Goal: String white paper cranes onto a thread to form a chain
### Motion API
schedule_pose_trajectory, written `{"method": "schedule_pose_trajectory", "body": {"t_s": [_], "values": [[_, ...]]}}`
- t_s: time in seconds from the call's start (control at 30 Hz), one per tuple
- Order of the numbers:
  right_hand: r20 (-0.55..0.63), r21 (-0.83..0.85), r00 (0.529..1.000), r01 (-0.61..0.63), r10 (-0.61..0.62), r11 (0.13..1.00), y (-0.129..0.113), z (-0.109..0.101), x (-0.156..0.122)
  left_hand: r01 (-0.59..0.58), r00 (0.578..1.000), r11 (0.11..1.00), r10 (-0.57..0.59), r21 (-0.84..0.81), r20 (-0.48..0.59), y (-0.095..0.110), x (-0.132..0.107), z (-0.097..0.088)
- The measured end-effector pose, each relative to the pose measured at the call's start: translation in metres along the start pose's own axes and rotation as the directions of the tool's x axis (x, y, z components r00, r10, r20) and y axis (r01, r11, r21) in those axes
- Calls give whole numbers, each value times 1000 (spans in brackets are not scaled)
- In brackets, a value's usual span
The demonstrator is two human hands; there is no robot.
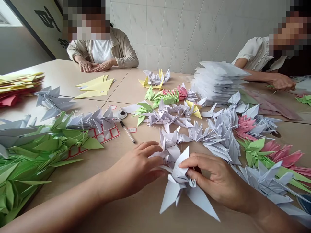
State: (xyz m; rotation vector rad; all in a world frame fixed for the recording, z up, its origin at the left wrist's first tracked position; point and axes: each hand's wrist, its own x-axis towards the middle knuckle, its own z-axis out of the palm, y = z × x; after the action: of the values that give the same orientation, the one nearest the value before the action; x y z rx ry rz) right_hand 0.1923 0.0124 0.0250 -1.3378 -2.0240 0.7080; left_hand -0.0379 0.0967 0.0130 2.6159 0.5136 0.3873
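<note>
A white folded paper crane (179,176) is between my hands, low over the front of the table, its pointed wings spread. My right hand (216,178) is closed on it, thumb and forefinger pinching its upright paper point. From the left, my left hand (139,165) has curled fingers, with a thin white paper tip of the crane between thumb and forefinger. Just beyond my left fingertips lie more white paper cranes (170,144), in a chain on a thin string running back to the right.
Green folded paper (36,155) heaps at the left. A pen (127,132), a spool (120,115) and yellow sheets (94,85) lie mid-table. A stack of white paper (216,82) stands at the back right. Two people sit opposite; one rests their hands (94,65) on the table.
</note>
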Motion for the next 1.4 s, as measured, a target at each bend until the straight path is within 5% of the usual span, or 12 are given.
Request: {"method": "schedule_pose_trajectory", "body": {"t_s": [0.3,0.43,0.83,1.03,1.17,1.4], "values": [[34,229,987,-162,158,960,5,-6,-11,-64,984,997,55,-50,-169,17,-1,-8],[45,179,991,-132,126,975,2,-7,-12,-97,975,995,99,21,-197,21,-2,-7],[8,48,985,-170,170,984,-4,0,-5,-54,998,992,52,-115,-28,15,0,-5],[-191,60,974,-113,123,992,1,-2,-9,108,992,956,-86,-273,91,9,1,-5],[-164,150,982,-66,91,986,1,-3,-10,218,975,882,-180,-418,127,8,1,-7],[-16,207,999,-42,46,978,-5,2,-7,340,910,578,-400,-742,106,11,3,-9]]}}
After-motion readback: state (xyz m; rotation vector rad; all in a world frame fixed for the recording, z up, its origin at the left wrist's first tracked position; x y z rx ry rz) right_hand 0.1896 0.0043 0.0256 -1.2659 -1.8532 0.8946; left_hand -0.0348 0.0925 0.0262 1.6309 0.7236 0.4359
